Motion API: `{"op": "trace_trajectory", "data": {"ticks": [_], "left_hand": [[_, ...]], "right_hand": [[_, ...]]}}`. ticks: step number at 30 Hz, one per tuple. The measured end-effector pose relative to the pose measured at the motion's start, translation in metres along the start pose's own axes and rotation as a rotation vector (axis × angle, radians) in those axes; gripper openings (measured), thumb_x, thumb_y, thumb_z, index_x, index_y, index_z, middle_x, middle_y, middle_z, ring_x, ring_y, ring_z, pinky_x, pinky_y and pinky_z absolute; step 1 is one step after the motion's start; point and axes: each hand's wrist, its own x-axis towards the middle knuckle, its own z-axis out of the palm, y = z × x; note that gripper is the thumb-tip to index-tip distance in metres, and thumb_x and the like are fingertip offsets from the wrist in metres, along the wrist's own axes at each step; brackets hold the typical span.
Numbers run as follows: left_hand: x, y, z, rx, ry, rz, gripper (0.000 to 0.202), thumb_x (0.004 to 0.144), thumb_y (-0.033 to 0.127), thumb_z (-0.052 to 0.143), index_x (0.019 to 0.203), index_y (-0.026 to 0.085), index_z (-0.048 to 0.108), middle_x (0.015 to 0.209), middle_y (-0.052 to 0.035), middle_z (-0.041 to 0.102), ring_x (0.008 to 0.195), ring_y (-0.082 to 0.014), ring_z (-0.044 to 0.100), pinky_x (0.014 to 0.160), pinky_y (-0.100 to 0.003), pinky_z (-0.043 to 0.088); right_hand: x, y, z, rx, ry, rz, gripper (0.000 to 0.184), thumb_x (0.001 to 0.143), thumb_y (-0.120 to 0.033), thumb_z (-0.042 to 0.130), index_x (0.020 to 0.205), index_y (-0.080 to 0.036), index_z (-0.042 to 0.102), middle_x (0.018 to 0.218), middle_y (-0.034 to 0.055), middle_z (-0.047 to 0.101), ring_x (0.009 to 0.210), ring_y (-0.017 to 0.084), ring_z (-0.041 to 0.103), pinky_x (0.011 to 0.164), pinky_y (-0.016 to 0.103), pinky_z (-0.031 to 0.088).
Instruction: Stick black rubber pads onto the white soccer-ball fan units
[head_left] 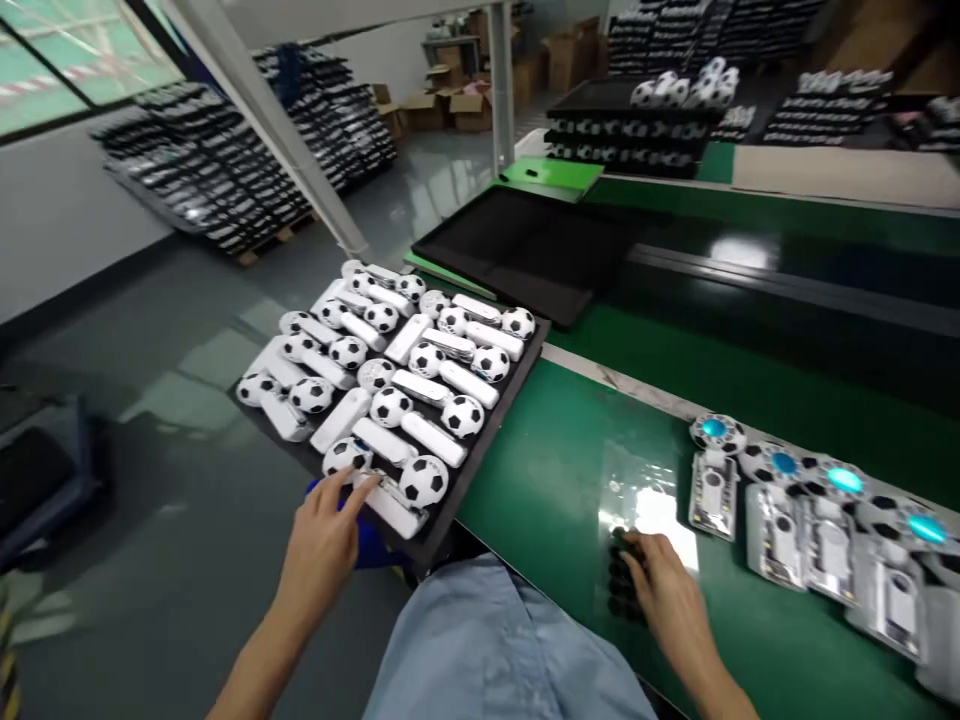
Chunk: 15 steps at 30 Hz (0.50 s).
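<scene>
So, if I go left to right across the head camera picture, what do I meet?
Blue cart → tray of footballs → clear sheet → packed toys

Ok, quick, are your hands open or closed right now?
Left hand: open, fingers spread on a soccer-ball toy, not clearly gripping.
Right hand: curled over black round pads; cannot tell if holding one.
</scene>
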Motion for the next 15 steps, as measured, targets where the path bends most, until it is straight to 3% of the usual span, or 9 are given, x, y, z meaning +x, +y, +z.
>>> {"op": "trace_trajectory", "data": {"ticks": [4,7,9,11,13,15], "left_hand": [[0.008,-0.023,-0.002,0.139,-0.095,0.247,0.046,0.08,0.003,0.037,0.115,0.022,0.061,0.12,-0.0158,0.056,0.11,-0.0345,0.049,0.083,-0.046,0.045],[0.011,-0.03,-0.005,0.096,-0.151,0.257,0.044,0.085,0.007,0.033,0.114,0.023,0.062,0.103,-0.0159,0.063,0.095,-0.0308,0.057,0.079,-0.043,0.045],[0.008,-0.025,-0.009,-0.023,-0.242,0.11,0.043,0.088,0.013,0.03,0.122,0.021,0.055,0.083,-0.0117,0.066,0.076,-0.0264,0.061,0.068,-0.036,0.046],[0.004,-0.013,-0.013,-0.198,-0.332,-0.128,0.044,0.092,0.026,0.028,0.133,0.018,0.04,0.07,-0.0052,0.065,0.06,-0.0226,0.061,0.054,-0.029,0.043],[0.004,0.0,-0.014,-0.35,-0.385,-0.329,0.048,0.093,0.04,0.025,0.136,0.02,0.031,0.074,-0.0032,0.065,0.058,-0.0213,0.063,0.049,-0.026,0.04],[0.009,0.009,-0.012,-0.404,-0.394,-0.42,0.05,0.091,0.048,0.023,0.129,0.02,0.039,0.087,-0.0088,0.066,0.065,-0.0252,0.065,0.051,-0.029,0.042]], "right_hand": [[0.0,0.024,0.009,-0.046,-0.098,-0.056,0.019,0.078,-0.038,0.046,0.083,-0.023,0.057,0.085,0.0082,0.059,0.075,0.024,0.062,0.057,0.033,0.05],[0.0,0.025,0.011,-0.033,-0.15,-0.032,0.018,0.078,-0.036,0.044,0.072,-0.024,0.055,0.077,0.0065,0.057,0.067,0.022,0.06,0.058,0.033,0.049],[-0.001,0.017,0.01,-0.01,-0.118,-0.014,0.016,0.076,-0.036,0.045,0.074,-0.024,0.056,0.079,0.0069,0.057,0.069,0.023,0.06,0.058,0.034,0.048],[-0.003,0.004,0.009,0.032,-0.028,0.018,0.018,0.074,-0.037,0.046,0.081,-0.024,0.056,0.084,0.0081,0.057,0.075,0.025,0.059,0.06,0.036,0.047],[-0.004,-0.012,0.008,0.112,0.054,0.076,0.018,0.073,-0.037,0.047,0.081,-0.023,0.055,0.085,0.0085,0.056,0.078,0.027,0.056,0.063,0.038,0.045],[-0.003,-0.027,0.005,0.191,0.09,0.131,0.012,0.072,-0.033,0.047,0.074,-0.023,0.053,0.08,0.0078,0.053,0.075,0.026,0.053,0.066,0.039,0.042]]}}
